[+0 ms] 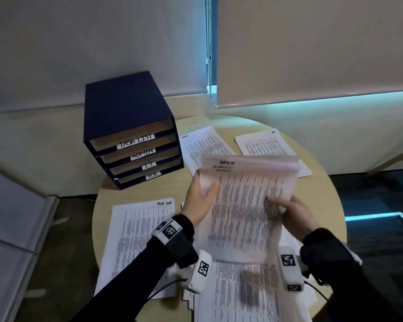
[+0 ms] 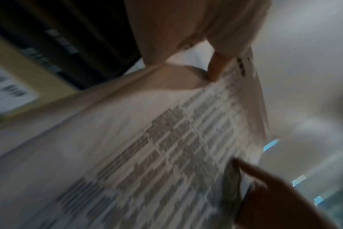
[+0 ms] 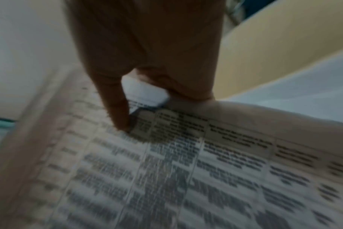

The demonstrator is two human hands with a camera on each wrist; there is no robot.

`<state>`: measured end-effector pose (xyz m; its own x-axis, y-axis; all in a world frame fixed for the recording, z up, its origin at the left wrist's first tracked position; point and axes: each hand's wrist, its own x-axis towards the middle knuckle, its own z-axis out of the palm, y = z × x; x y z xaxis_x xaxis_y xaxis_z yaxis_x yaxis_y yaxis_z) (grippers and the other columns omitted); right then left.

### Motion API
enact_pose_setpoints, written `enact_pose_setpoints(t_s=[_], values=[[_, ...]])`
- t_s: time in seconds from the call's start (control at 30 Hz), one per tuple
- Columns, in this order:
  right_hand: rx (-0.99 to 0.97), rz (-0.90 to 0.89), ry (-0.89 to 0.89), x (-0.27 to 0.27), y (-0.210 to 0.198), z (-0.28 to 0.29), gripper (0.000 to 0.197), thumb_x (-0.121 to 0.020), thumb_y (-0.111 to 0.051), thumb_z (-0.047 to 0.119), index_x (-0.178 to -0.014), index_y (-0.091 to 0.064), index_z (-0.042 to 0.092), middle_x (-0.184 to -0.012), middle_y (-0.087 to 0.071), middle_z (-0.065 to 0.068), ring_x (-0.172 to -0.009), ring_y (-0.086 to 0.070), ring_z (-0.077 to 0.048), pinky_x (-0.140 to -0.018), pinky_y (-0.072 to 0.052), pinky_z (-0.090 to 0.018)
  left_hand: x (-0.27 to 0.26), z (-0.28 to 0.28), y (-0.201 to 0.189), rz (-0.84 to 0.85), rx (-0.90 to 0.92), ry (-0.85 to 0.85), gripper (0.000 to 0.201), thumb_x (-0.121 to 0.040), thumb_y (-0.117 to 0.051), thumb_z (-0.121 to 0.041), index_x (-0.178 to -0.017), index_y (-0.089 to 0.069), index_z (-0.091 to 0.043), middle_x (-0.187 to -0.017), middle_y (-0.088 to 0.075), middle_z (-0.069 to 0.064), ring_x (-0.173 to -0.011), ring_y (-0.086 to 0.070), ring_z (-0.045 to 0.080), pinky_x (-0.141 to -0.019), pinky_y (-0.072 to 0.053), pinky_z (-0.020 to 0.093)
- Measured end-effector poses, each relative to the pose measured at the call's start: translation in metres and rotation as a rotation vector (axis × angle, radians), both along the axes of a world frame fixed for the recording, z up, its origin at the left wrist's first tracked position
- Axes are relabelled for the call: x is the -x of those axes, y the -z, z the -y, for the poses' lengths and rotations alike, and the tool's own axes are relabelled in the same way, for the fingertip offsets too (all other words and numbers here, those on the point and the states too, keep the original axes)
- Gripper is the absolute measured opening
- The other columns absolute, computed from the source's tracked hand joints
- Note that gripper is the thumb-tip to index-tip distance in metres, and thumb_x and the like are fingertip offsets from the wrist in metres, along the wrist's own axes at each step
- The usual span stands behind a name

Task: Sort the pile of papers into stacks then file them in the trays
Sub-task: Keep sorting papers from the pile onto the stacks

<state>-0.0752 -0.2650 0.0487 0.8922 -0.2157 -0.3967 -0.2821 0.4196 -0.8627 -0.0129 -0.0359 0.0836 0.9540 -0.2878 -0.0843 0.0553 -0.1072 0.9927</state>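
Right, closest to us lies the unsorted pile of papers (image 1: 247,291), fanned loosely at the near edge of the round pale-wood table (image 1: 321,187). Just above it both hands hold one printed sheet (image 1: 242,205) up off the surface, blurred. The left hand (image 1: 199,201) pinches its left edge, thumb on the front face; the left wrist view shows thumb and finger closed on the paper. The right hand (image 1: 296,217) grips the right edge, thumb pressed on the print, fingers curled behind. It may be more than one sheet, the blur makes that hard to tell.

Left of the arms sits a stack headed TASK LIST (image 1: 144,233). Further back, two more stacks: one marked ADMIN (image 1: 203,145), partly hidden by the raised sheet, and one at the far right (image 1: 263,145). At the far left of the table stands the dark blue tray unit (image 1: 123,117), four slots labelled TASK LIST, ADMIN, I.T., H.R. Behind, pale roller blinds (image 1: 312,47) with a bead chain, cold blue light leaking beneath.
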Motion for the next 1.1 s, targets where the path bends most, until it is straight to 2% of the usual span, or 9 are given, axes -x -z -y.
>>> enact_pose_setpoints(t_s=[0.17, 0.3, 0.53, 0.63, 0.77, 0.87, 0.97, 1.03, 1.1], values=[[0.137, 0.26, 0.023, -0.004, -0.047, -0.021, 0.04, -0.084, -0.057, -0.004, -0.123, -0.056, 0.004, -0.118, -0.065, -0.012, -0.108, -0.062, -0.026, -0.083, -0.056, -0.038, 0.015, 0.02, -0.016, 0.396, 0.042, -0.191, 0.035, -0.097, -0.047, -0.021, -0.115, -0.037, -0.049, -0.116, -0.053, -0.015, -0.108, -0.059, 0.002, -0.088, -0.05, 0.021], [0.269, 0.268, 0.041, 0.001, -0.042, -0.036, 0.039, -0.078, -0.069, 0.003, -0.114, -0.055, 0.005, -0.102, -0.07, 0.009, -0.099, -0.065, -0.011, -0.074, -0.055, -0.022, 0.022, 0.015, 0.006, 0.359, 0.021, -0.244, 0.032, -0.097, -0.048, -0.022, -0.123, -0.037, -0.035, -0.108, -0.055, -0.014, -0.099, -0.062, -0.004, -0.08, -0.051, 0.019], [0.268, 0.253, 0.184, -0.018, -0.04, -0.048, 0.04, -0.071, -0.059, 0.026, -0.101, -0.058, 0.001, -0.097, -0.059, 0.0, -0.088, -0.055, -0.013, -0.075, -0.042, -0.031, 0.006, 0.003, 0.01, 0.137, 0.104, -0.382, 0.026, -0.097, -0.048, -0.003, -0.116, -0.037, -0.017, -0.086, -0.049, -0.012, -0.058, -0.051, -0.021, -0.05, -0.04, 0.004], [0.284, 0.265, 0.164, -0.025, -0.041, -0.053, 0.026, -0.079, -0.051, 0.025, -0.098, -0.065, 0.013, -0.104, -0.059, 0.0, -0.099, -0.053, -0.02, -0.084, -0.042, -0.041, -0.002, -0.002, 0.016, 0.046, 0.137, -0.44, 0.023, -0.097, -0.047, -0.006, -0.115, -0.037, -0.017, -0.092, -0.049, -0.009, -0.076, -0.053, -0.005, -0.063, -0.042, 0.01], [0.291, 0.261, 0.096, -0.027, -0.04, -0.058, 0.036, -0.074, -0.048, 0.035, -0.1, -0.061, 0.015, -0.101, -0.06, -0.001, -0.098, -0.053, -0.026, -0.086, -0.043, -0.047, 0.001, -0.003, 0.022, -0.096, 0.103, -0.408, 0.052, -0.1, -0.045, -0.023, -0.148, -0.024, -0.022, -0.142, -0.034, -0.007, -0.125, -0.033, 0.009, -0.109, -0.03, 0.042], [0.305, 0.2, 0.131, -0.024, -0.025, -0.058, 0.043, -0.072, -0.05, 0.034, -0.103, -0.047, 0.004, -0.099, -0.054, -0.005, -0.094, -0.051, -0.022, -0.086, -0.044, -0.048, 0.006, -0.003, 0.029, -0.132, 0.065, -0.377, 0.06, -0.1, -0.044, -0.029, -0.152, -0.014, -0.019, -0.147, -0.03, -0.002, -0.128, -0.031, 0.011, -0.108, -0.03, 0.04], [0.336, 0.106, 0.068, -0.015, -0.001, -0.06, 0.04, -0.071, -0.051, 0.021, -0.107, -0.04, 0.009, -0.104, -0.053, -0.008, -0.097, -0.053, -0.025, -0.086, -0.046, -0.047, 0.012, -0.004, 0.048, -0.177, -0.001, -0.37, 0.036, -0.096, -0.049, -0.034, -0.13, -0.036, -0.031, -0.107, -0.042, -0.015, -0.09, -0.044, 0.002, -0.074, -0.038, 0.016], [0.352, 0.031, 0.058, -0.013, 0.018, -0.064, 0.027, -0.082, -0.05, 0.007, -0.107, -0.039, 0.009, -0.102, -0.053, -0.009, -0.096, -0.053, -0.027, -0.085, -0.047, -0.044, 0.017, -0.002, 0.06, -0.253, -0.025, -0.404, 0.041, -0.098, -0.048, -0.027, -0.137, -0.035, -0.019, -0.116, -0.044, -0.007, -0.099, -0.044, 0.006, -0.09, -0.041, 0.025], [0.337, -0.043, 0.097, -0.013, 0.037, -0.066, 0.023, -0.086, -0.045, -0.003, -0.107, -0.044, 0.009, -0.1, -0.053, -0.01, -0.095, -0.052, -0.028, -0.084, -0.045, -0.042, 0.021, 0.002, 0.074, -0.341, -0.049, -0.413, 0.067, -0.093, -0.051, -0.036, -0.149, -0.022, -0.011, -0.149, -0.034, 0.008, -0.127, -0.041, 0.019, -0.11, -0.033, 0.044]])
